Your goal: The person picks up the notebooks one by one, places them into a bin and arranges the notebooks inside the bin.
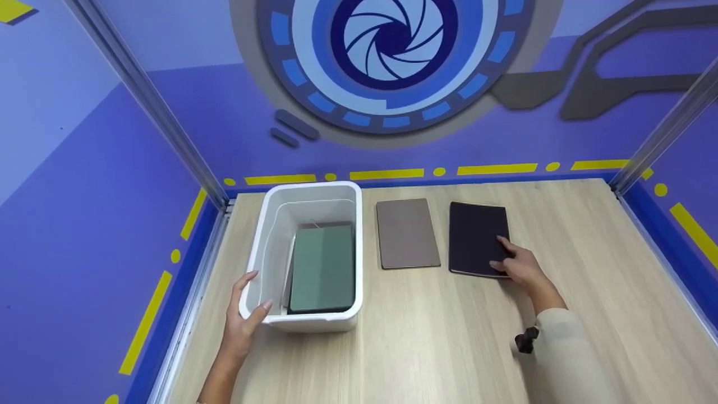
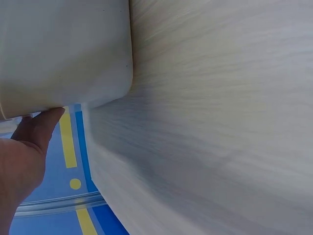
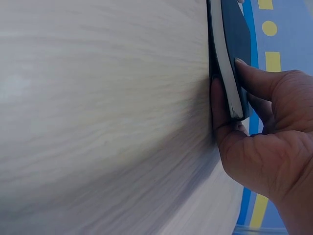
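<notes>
My left hand grips the near-left corner of a white plastic bin, thumb over the rim and fingers along the outside. A green notebook lies in the bin on top of other items, mostly hidden. On the right, my right hand pinches the near-right corner of a black notebook. The right wrist view shows the thumb on the cover of this notebook and a finger at its underside, by the pale page edges. Between bin and black notebook lies a grey-brown notebook, untouched.
The light wood table ends at a blue-purple back wall with yellow marks. Metal frame posts stand at the back corners. A small black device sits at the right wrist.
</notes>
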Tool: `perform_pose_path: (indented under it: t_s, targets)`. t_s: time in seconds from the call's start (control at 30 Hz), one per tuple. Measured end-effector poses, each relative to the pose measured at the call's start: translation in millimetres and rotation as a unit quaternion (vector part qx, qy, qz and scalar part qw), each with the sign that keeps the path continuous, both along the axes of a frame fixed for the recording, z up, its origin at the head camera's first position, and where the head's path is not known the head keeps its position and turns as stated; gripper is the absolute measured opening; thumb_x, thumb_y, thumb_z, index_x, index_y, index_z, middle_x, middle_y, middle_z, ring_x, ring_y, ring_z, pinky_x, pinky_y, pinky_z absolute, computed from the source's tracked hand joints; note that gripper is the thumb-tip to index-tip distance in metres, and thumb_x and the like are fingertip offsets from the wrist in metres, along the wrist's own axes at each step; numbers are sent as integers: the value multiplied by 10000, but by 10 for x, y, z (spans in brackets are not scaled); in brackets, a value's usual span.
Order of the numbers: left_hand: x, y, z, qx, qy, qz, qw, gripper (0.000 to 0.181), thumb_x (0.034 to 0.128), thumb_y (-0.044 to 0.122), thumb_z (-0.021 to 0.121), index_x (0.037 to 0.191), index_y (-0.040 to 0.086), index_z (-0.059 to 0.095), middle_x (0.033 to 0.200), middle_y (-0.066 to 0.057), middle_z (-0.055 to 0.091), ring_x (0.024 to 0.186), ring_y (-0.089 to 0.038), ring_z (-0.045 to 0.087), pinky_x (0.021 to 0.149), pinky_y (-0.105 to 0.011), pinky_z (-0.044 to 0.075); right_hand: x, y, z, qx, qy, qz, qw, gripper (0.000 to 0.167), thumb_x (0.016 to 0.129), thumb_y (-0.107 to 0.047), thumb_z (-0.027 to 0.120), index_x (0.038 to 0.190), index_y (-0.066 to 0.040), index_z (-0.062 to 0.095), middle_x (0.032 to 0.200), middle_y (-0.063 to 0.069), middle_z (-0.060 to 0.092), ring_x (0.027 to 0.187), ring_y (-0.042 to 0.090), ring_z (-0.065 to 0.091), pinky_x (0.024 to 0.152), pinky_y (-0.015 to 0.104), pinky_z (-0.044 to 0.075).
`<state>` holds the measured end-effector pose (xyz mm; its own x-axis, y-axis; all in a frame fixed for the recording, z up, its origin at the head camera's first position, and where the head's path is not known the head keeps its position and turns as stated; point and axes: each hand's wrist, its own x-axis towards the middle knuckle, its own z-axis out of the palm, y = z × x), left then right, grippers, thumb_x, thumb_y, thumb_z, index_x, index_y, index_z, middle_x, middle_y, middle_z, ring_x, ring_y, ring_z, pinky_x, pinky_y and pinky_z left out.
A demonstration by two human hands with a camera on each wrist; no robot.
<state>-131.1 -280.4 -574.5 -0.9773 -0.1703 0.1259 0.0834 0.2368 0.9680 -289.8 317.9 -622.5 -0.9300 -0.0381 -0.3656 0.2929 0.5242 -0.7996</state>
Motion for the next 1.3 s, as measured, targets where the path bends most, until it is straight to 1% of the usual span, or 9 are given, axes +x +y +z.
perform_pose_path:
  t_s: [0.3, 0.4, 0.57, 0.9, 0.97, 1.03, 1.17, 1.23, 1.3]
  targets:
    - [-9, -6, -47, 75, 34, -34, 10000, 683, 952, 138, 639, 1593, 130, 403, 1685, -83, 348, 1601, -306, 217, 1261, -707, 94, 12, -4, 13, -25, -178, -56, 9998, 856, 1042, -123, 610, 1722, -159, 91, 1779, 253, -33, 1643, 509, -47, 1331, 629, 75]
    - [-14, -10, -59, 103, 72, -25, 9999, 688, 951, 124, 639, 1597, 126, 402, 1683, -77, 354, 1593, -234, 235, 1268, -694, 91, 11, -3, 13, -8, -155, -57, 9999, 853, 1042, -125, 612, 1721, -157, 98, 1778, 259, -22, 1645, 508, -37, 1333, 625, 75]
    - [-17, -1, -53, 85, 94, 10, 9999, 689, 953, 114, 628, 1603, 133, 401, 1668, -44, 375, 1496, -54, 313, 1258, -595, 166, -1, 4, 8, 67, -129, -68, 9999, 856, 1036, -127, 619, 1720, -156, 104, 1774, 269, -7, 1644, 512, -24, 1331, 630, 74]
    - [-11, -11, -70, 129, 236, 29, 9996, 687, 942, 110, 628, 1593, 97, 409, 1660, -83, 376, 1487, -22, 308, 1262, -661, 128, -12, 10, 18, 43, -190, -78, 9998, 859, 1033, -127, 619, 1719, -156, 103, 1774, 266, -18, 1647, 501, -40, 1333, 626, 59]
    - [-5, -17, -71, 145, 236, 35, 9996, 690, 940, 103, 624, 1594, 97, 406, 1650, -65, 379, 1477, -28, 325, 1256, -611, 166, -19, 6, 17, 63, -187, -36, 9998, 857, 1036, -130, 617, 1719, -156, 101, 1772, 273, -17, 1646, 505, -36, 1332, 630, 64]
    - [-5, -22, -69, 130, 226, 16, 9997, 698, 939, 100, 624, 1600, 102, 400, 1642, -33, 379, 1471, -35, 339, 1247, -505, 209, -23, 1, 19, 98, -163, -10, 9998, 853, 1035, -129, 617, 1719, -157, 108, 1771, 279, -2, 1646, 507, -23, 1332, 627, 74]
    - [-14, -37, -95, 14, 230, -42, 9997, 729, 921, 96, 625, 1609, 106, 384, 1599, 28, 396, 1392, -84, 431, 1129, -284, 340, -21, 5, 21, 118, -196, -22, 9997, 855, 1033, -122, 607, 1719, -156, 98, 1769, 283, -12, 1642, 514, -31, 1333, 627, 67]
    - [-19, -42, -116, -29, 249, -42, 9997, 740, 912, 96, 628, 1610, 101, 382, 1587, 39, 400, 1365, -101, 456, 1085, -230, 368, -17, 9, 25, 100, -226, -39, 9997, 859, 1033, -121, 604, 1720, -159, 91, 1771, 277, -25, 1642, 514, -44, 1333, 629, 56]
    - [-19, -44, -136, -19, 244, -27, 9997, 744, 909, 93, 630, 1610, 100, 380, 1579, 40, 405, 1348, -114, 472, 1064, -220, 387, -18, 11, 24, 89, -238, -58, 9997, 861, 1031, -123, 605, 1720, -160, 90, 1771, 271, -33, 1641, 513, -52, 1331, 631, 49]
